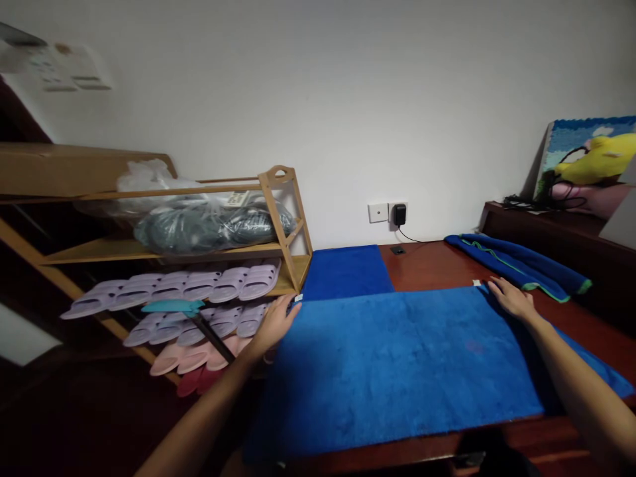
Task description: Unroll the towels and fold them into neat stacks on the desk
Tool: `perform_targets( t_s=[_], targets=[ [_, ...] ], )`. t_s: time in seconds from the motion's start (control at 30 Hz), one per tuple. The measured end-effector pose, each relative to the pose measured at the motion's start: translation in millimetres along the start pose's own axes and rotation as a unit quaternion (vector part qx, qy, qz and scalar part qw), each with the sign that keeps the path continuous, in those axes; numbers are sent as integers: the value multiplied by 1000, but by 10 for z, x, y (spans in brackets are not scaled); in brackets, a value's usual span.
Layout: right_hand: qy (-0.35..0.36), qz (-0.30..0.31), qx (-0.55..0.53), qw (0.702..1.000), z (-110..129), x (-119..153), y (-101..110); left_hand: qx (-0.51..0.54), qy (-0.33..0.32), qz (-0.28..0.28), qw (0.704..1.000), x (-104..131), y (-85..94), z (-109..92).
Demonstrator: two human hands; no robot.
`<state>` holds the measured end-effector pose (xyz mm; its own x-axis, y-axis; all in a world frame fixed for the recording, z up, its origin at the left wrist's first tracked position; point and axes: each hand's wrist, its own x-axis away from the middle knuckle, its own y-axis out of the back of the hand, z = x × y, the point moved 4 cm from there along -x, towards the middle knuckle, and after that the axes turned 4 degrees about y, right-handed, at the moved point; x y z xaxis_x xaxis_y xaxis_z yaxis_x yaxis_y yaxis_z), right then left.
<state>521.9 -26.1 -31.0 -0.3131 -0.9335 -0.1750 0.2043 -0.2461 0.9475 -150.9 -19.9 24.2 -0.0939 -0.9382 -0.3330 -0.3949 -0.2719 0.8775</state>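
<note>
A light-blue towel (397, 364) lies spread flat over the front of a reddish-brown wooden surface, with a small white tag near each far corner. At the towel's far left corner rests my left hand (278, 322), thumb apart from its fingers. My right hand (514, 301) lies at the far right corner, fingers stretched out over the edge. Beyond the left part of the towel is a darker blue cloth (348, 270), lying flat. Another dark blue cloth with green edging (521, 265) lies loosely folded at the back right. More blue cloth shows under my right forearm.
A wooden shoe rack (285, 245) on the left holds several lilac slippers (193, 285) and plastic-wrapped goods (213, 225). A teal-topped dark handle (211, 331) leans before it. A black plug (399, 214) with a cord sits in the wall. A yellow plush toy (601, 159) is at right.
</note>
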Motion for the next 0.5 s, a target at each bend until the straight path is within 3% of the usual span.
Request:
perform_targets(
  t_s=[0.17, 0.4, 0.5],
  targets=[
    [-37, -23, 18, 999, -7, -123, -28, 112, 64, -29, 991, -222, -29, 133],
    [-131, -66, 8, 989, -79, -316, -85, 177, 85, -51, 979, -198, -125, 218],
    [-135, -79, -1, 988, -99, -381, -78, 192, 86, -73, 975, -207, -124, 209]
  ],
)
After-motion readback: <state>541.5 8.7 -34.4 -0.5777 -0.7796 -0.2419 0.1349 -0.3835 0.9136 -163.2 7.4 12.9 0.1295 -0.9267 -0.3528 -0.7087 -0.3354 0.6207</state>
